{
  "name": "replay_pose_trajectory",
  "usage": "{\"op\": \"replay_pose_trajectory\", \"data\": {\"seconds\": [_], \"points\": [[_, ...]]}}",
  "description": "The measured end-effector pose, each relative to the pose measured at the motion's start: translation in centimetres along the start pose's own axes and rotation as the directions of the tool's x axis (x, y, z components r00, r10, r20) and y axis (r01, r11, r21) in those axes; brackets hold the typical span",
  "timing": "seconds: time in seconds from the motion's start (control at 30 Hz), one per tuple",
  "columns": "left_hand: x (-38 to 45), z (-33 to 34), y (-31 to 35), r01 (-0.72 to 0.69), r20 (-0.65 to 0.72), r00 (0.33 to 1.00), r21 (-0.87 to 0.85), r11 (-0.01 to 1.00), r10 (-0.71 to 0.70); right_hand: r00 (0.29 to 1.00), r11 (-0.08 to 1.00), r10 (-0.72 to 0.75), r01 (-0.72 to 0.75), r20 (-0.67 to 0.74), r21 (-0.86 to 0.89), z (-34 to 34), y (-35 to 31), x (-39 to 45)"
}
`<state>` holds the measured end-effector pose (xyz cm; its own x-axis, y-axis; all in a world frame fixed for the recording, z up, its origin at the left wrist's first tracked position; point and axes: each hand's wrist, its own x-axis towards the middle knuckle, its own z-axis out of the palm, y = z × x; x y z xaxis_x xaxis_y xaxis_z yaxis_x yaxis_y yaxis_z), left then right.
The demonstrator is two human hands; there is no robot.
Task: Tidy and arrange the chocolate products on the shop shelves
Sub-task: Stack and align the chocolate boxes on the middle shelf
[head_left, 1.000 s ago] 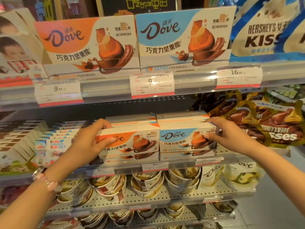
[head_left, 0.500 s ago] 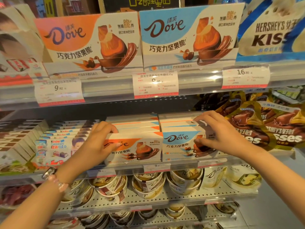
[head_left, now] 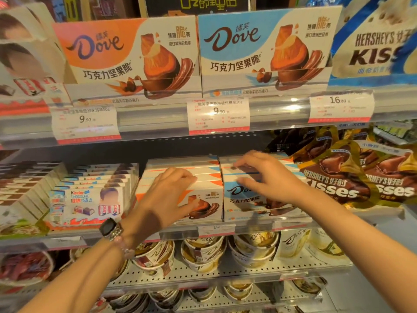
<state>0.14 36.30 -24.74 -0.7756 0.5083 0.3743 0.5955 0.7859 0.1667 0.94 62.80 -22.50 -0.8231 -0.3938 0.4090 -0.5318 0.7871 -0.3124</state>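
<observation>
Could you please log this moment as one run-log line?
left hand grips orange Dove box | right hand grips blue Dove box | middle shelf

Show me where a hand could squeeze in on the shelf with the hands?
Mostly above: a dark gap runs over the Kinder boxes and both Dove box rows, under the upper shelf's price strip. The row itself is crowded: Kinder, orange Dove, blue Dove and Hershey's Kisses bags sit packed together.
</observation>
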Motion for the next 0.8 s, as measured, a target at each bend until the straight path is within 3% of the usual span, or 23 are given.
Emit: {"op": "replay_pose_trajectory", "data": {"seconds": [0.1,0.27,0.57,0.7,0.8], "points": [[-0.3,0.4,0.5,0.027,-0.038,0.999,0.014,1.000,-0.027,0.998,0.993,-0.026,0.019,0.057,0.120,1.1,-1.6,3.1],[-0.6,0.2,0.8,0.023,-0.052,0.998,-0.001,1.000,-0.023,0.972,1.000,-0.018,0.016,0.235,0.010,2.5,-2.0,6.5],[-0.9,0.4,0.6,0.026,-0.087,0.996,-0.027,0.999,-0.029,0.905,0.998,0.065,-0.049,0.419,-0.048,2.6,-1.7,9.9],[-1.0,0.5,0.5,0.049,-0.091,0.995,-0.030,0.998,-0.051,0.892,0.998,0.038,-0.016,0.451,-0.053,2.5,-1.9,9.7],[-0.9,0.5,0.6,0.055,-0.100,0.993,-0.032,0.998,-0.058,0.921,1.000,-0.003,0.006,0.388,-0.007,1.8,-2.5,8.3]]}}
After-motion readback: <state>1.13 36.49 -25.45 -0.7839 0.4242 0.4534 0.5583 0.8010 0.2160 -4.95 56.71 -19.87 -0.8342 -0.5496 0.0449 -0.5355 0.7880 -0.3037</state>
